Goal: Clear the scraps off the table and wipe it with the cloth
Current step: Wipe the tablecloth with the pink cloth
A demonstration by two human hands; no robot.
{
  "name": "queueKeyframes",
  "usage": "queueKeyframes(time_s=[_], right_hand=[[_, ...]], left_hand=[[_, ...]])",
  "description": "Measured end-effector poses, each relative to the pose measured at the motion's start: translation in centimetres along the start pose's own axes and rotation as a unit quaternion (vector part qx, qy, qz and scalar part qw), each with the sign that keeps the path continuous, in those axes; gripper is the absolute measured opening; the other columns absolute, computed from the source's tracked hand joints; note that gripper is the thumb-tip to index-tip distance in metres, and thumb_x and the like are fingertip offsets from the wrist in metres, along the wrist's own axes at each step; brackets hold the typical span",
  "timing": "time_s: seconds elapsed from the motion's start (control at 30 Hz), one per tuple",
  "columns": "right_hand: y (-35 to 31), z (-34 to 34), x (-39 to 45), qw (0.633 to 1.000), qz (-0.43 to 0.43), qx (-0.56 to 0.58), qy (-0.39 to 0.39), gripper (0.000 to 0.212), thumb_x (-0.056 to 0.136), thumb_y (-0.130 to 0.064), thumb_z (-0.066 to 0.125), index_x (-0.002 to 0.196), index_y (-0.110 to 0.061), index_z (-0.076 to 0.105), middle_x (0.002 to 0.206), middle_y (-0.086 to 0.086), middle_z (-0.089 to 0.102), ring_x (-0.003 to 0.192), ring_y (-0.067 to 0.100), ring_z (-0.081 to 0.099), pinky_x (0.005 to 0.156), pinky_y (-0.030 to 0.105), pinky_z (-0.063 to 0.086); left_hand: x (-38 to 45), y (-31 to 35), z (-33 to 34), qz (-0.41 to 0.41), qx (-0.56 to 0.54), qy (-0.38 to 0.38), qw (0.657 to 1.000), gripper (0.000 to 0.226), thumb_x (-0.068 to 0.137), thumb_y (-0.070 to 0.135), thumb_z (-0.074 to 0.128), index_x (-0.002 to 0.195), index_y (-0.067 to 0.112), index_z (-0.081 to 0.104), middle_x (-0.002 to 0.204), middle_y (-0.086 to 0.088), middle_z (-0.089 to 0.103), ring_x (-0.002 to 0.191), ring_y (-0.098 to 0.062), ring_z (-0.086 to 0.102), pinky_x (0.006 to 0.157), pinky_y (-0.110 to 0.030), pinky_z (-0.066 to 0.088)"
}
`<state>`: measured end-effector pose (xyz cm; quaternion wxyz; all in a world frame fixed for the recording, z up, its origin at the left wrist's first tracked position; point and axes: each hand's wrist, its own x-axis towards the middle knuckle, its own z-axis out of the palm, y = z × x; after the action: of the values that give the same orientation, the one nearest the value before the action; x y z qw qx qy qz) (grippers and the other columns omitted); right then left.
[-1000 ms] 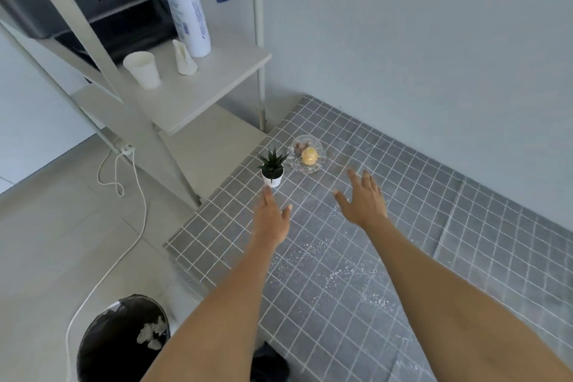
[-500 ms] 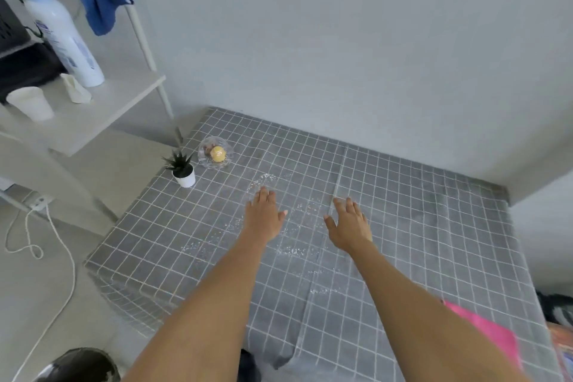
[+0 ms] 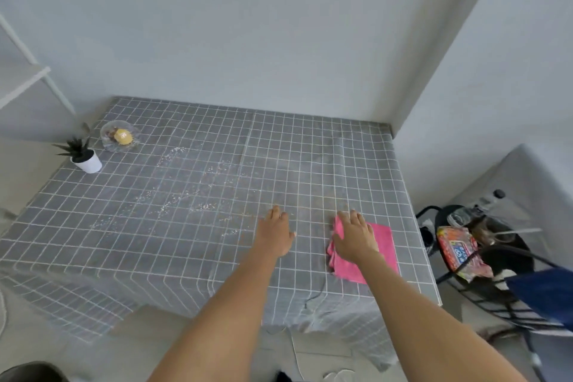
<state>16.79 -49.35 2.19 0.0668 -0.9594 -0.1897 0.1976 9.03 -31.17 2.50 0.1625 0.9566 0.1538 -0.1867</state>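
A table (image 3: 356, 158) under a grey checked cloth fills the view. Fine white scraps (image 3: 173, 198) lie scattered across its middle and left. A pink cloth (image 3: 383, 245) lies near the front right edge. My right hand (image 3: 355, 237) rests flat on the cloth's left part, fingers spread, covering it without gripping. My left hand (image 3: 274, 234) lies flat and open on the bare table just left of the cloth, holding nothing.
A small potted plant (image 3: 82, 155) and a glass dish (image 3: 120, 137) with a yellow ball stand at the back left corner. A black wire rack (image 3: 483, 245) with packets stands right of the table. A white shelf frame (image 3: 34, 71) is at left; walls close the back and right.
The view has swung right, away from the shelf. Both hands moved right across the table; my right hand has come down onto the pink cloth.
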Motion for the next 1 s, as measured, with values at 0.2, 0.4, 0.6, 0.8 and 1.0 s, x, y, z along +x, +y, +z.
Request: queueKeyframes(time_s=[0.2, 0.4, 0.6, 0.8, 1.0], right_hand=[[7.3, 1.5, -4.5, 0.998, 0.035, -0.032, -0.047, 0.068, 0.100, -0.039, 0.039, 0.154, -0.022, 0.000, 0.161, 0.010, -0.007, 0.148, 0.027, -0.006, 0.119, 0.047, 0.003], [10.8, 3.3, -7.3, 0.996, 0.008, -0.017, -0.082, 0.076, 0.097, -0.043, 0.040, 0.153, -0.025, -0.008, 0.160, 0.005, -0.015, 0.148, 0.023, -0.009, 0.120, 0.048, 0.003], [12.6, 5.2, -7.5, 0.999, 0.017, 0.021, -0.044, 0.075, 0.097, -0.040, 0.035, 0.151, -0.025, -0.015, 0.159, 0.001, -0.019, 0.147, 0.022, -0.013, 0.119, 0.049, 0.004], [13.2, 5.2, -6.0, 0.999, 0.014, 0.028, -0.020, 0.070, 0.097, -0.030, 0.033, 0.153, -0.028, -0.009, 0.160, 0.003, -0.014, 0.148, 0.022, -0.011, 0.119, 0.047, 0.000], [13.3, 5.3, -5.5, 0.999, 0.013, 0.033, 0.024, 0.066, 0.098, -0.023, 0.035, 0.154, -0.029, 0.001, 0.162, 0.005, -0.004, 0.148, 0.026, -0.004, 0.119, 0.047, 0.003]], left_hand=[[-1.8, 6.9, 4.4, 0.064, 0.039, -0.029, 0.997, 0.070, 0.099, 0.043, 0.039, 0.152, 0.007, 0.010, 0.160, -0.016, -0.003, 0.148, -0.030, 0.000, 0.120, -0.046, 0.009], [-2.8, 9.8, 7.5, 0.121, 0.053, -0.045, 0.990, 0.078, 0.099, 0.036, 0.041, 0.151, 0.013, -0.012, 0.158, -0.009, -0.019, 0.147, -0.023, -0.012, 0.118, -0.043, -0.002], [-2.9, 10.4, 9.2, 0.128, 0.066, -0.045, 0.989, 0.082, 0.097, 0.036, 0.040, 0.149, 0.014, -0.019, 0.154, -0.005, -0.028, 0.144, -0.019, -0.022, 0.117, -0.045, -0.008], [-1.9, 9.9, 10.1, 0.120, 0.056, -0.029, 0.991, 0.085, 0.096, 0.048, 0.037, 0.149, 0.016, -0.020, 0.151, -0.001, -0.031, 0.144, -0.017, -0.022, 0.117, -0.046, -0.011], [-1.0, 10.2, 10.5, 0.116, 0.065, -0.004, 0.991, 0.084, 0.096, 0.057, 0.030, 0.150, 0.015, -0.018, 0.155, -0.003, -0.025, 0.145, -0.019, -0.019, 0.112, -0.044, -0.014]])
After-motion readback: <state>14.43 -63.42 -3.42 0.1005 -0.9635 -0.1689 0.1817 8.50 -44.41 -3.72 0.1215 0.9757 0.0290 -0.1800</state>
